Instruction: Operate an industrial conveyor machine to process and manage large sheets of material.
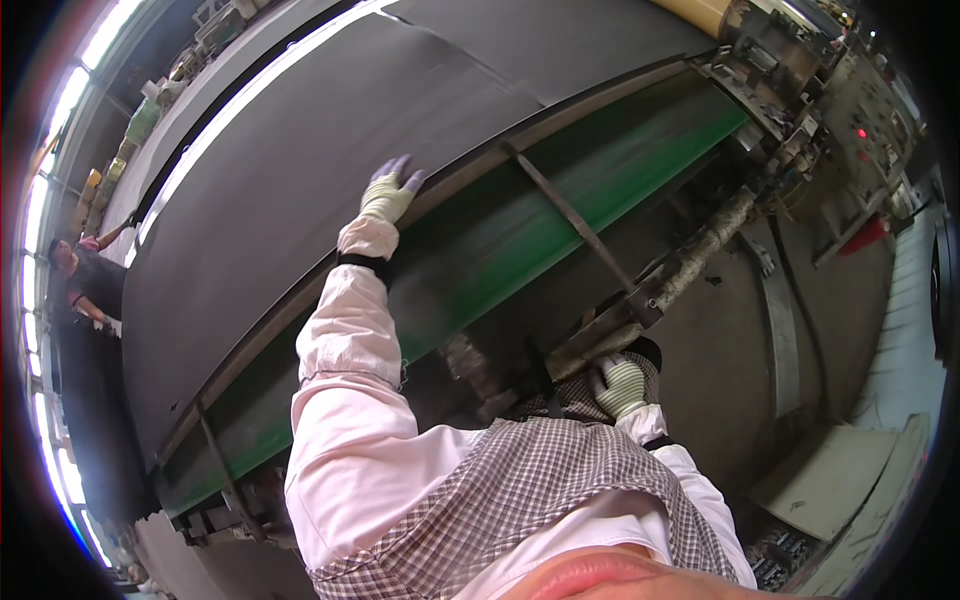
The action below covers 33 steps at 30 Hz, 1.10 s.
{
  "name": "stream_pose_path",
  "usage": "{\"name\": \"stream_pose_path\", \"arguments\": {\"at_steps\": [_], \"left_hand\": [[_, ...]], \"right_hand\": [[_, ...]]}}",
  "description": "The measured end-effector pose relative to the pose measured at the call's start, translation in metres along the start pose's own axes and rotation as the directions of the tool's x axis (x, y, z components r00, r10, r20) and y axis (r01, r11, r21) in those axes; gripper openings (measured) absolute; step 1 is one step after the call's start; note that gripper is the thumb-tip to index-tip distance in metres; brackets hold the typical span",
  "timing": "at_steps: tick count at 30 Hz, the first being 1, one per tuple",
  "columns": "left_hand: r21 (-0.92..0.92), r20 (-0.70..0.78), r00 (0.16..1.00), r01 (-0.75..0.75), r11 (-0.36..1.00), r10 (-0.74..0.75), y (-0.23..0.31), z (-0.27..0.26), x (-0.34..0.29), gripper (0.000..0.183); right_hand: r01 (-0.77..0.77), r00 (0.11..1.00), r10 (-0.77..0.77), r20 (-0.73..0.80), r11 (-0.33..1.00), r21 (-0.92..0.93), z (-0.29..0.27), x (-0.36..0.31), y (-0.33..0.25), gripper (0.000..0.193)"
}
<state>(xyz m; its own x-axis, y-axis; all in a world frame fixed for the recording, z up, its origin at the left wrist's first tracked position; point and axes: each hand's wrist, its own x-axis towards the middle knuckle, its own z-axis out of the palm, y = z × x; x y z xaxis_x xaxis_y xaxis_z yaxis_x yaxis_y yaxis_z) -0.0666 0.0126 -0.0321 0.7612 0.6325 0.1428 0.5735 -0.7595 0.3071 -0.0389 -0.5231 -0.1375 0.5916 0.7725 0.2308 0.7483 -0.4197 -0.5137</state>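
My left hand [392, 190], in a pale striped glove with grey fingertips, lies with spread fingers on the near edge of a wide dark sheet [290, 180]. Beneath that edge runs a long rail [470, 173], and a green belt [520, 245] shows below it. My right hand [620, 387], gloved the same way, is low beside my body, against the checked apron [560, 455]. Its fingers are partly bent and look a little apart, with nothing visible in them. Close above it is the end of a wrapped roller or pipe [600, 345].
At the far left a person [90, 270] stands by the sheet's other end, one arm reaching to its edge. Machinery with a red light [862, 133] stands at the upper right. A slanting metal bar [570, 215] crosses the belt. Pale panels [825, 480] lie at the lower right.
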Motion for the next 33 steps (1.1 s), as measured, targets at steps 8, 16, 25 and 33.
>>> {"name": "stream_pose_path", "arguments": {"at_steps": [8,16,25,33], "left_hand": [[0.186,-0.152,0.709,0.704,0.685,-0.688,-0.192,-0.096,-0.166,0.062],[0.246,-0.022,0.909,0.409,0.879,-0.417,-0.13,-0.085,-0.155,0.057],[0.225,0.076,0.973,0.195,0.955,-0.217,-0.018,-0.057,-0.079,0.056],[0.246,0.235,0.961,0.089,0.965,-0.149,0.076,-0.03,-0.01,0.066]], "right_hand": [[-0.003,1.0,0.003,-0.016,1.0,0.004,0.003,-0.004,0.003,0.017],[0.013,0.998,-0.014,-0.065,1.0,-0.023,0.011,-0.001,0.004,0.016],[-0.002,0.999,-0.001,-0.042,0.998,-0.07,0.008,-0.003,0.003,0.02],[0.037,0.996,-0.039,-0.083,0.999,-0.025,0.006,-0.004,0.004,0.02]]}}
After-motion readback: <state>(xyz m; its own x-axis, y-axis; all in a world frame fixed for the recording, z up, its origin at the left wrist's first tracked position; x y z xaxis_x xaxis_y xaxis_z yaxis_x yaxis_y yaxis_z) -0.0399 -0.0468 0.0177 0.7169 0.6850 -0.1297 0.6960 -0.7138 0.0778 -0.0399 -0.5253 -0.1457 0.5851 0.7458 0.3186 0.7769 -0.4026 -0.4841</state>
